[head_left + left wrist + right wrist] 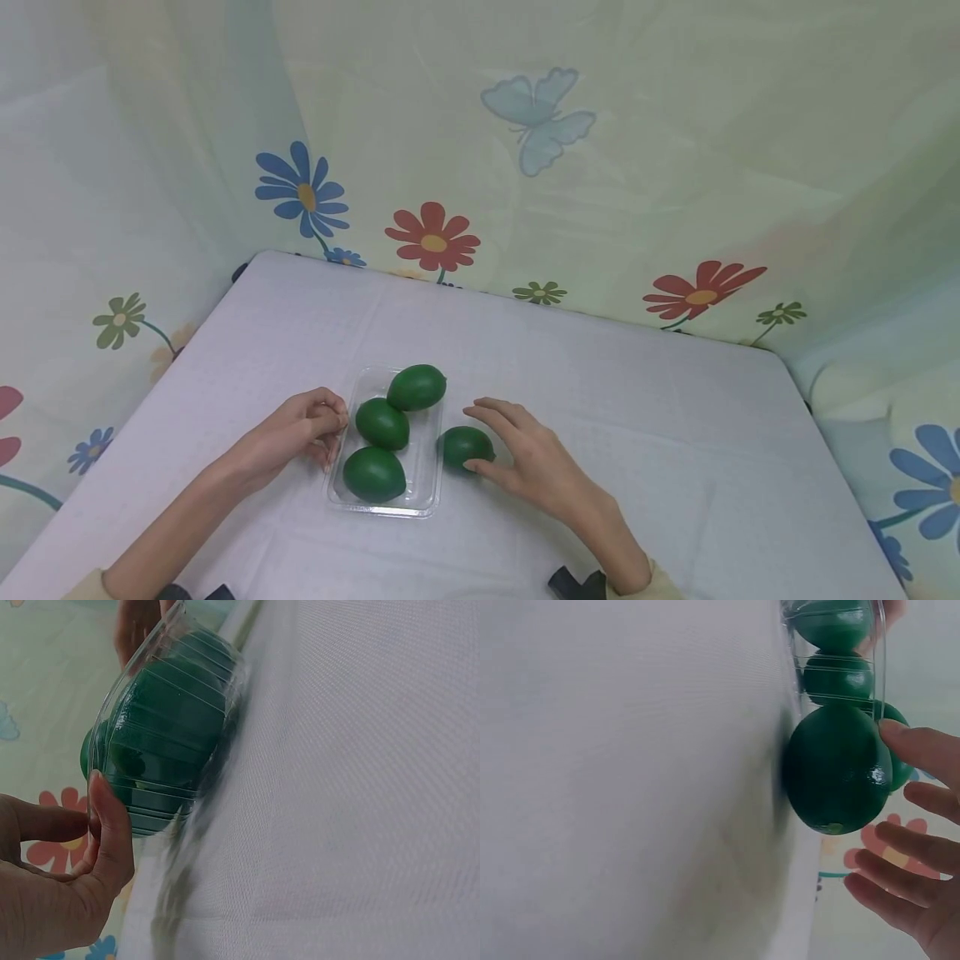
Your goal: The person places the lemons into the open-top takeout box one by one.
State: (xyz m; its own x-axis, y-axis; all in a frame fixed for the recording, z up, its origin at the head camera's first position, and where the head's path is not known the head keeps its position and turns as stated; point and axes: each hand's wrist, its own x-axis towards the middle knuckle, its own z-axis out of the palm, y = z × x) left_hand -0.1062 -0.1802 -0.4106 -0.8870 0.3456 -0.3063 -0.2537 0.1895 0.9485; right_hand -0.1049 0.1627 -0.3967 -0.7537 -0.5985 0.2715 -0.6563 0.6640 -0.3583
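A clear plastic tray lies on the white table and holds three dark green oval fruits. My left hand is at the tray's left rim. In the left wrist view its thumb and a finger pinch the rim of the tray, with the green fruits seen through the plastic. A fourth green fruit lies on the table just right of the tray. My right hand is spread over it, thumb touching its near side. In the right wrist view one fingertip rests on this fruit.
A white cloth covers the table. A pale curtain printed with flowers and a butterfly hangs round its far and side edges. In the right wrist view the tray stands beside the loose fruit.
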